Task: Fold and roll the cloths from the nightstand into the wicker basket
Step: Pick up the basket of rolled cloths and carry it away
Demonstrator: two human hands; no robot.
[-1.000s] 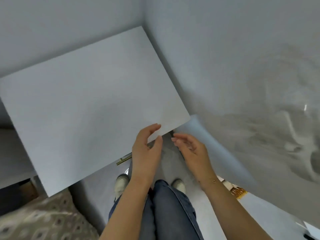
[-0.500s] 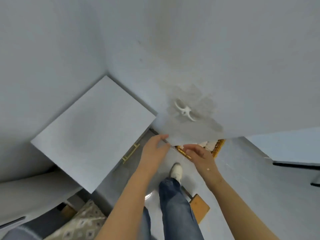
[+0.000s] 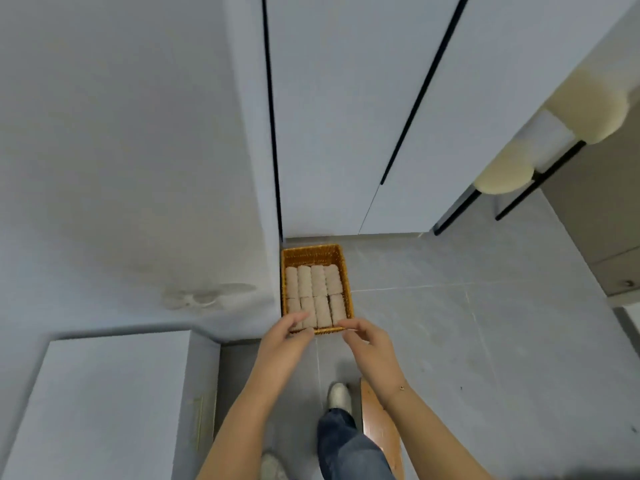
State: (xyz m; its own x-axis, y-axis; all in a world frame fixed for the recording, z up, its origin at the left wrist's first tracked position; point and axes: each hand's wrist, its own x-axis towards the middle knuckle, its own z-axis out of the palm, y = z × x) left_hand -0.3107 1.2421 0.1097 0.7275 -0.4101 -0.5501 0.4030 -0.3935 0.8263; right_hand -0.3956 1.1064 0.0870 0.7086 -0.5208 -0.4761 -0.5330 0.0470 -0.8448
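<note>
below, ribbed cloth rolls (image 3: 313, 294) fill a rectangular woven wicker basket (image 3: 311, 252).

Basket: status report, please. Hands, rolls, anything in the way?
Left hand and right hand open, empty, above the basket's near rim. Eight rolls inside, two rows of four. Nothing in the way.

Basket (image 3: 316, 253) at frame centre on the floor (image 3: 450, 323), against the wall (image 3: 138, 168) to its left; rolled cloths (image 3: 313, 294) inside in two rows. Nightstand (image 3: 104, 403) lower left. Both hands, left hand (image 3: 282, 344) and right hand (image 3: 372, 348), just below the basket's near rim.
</note>
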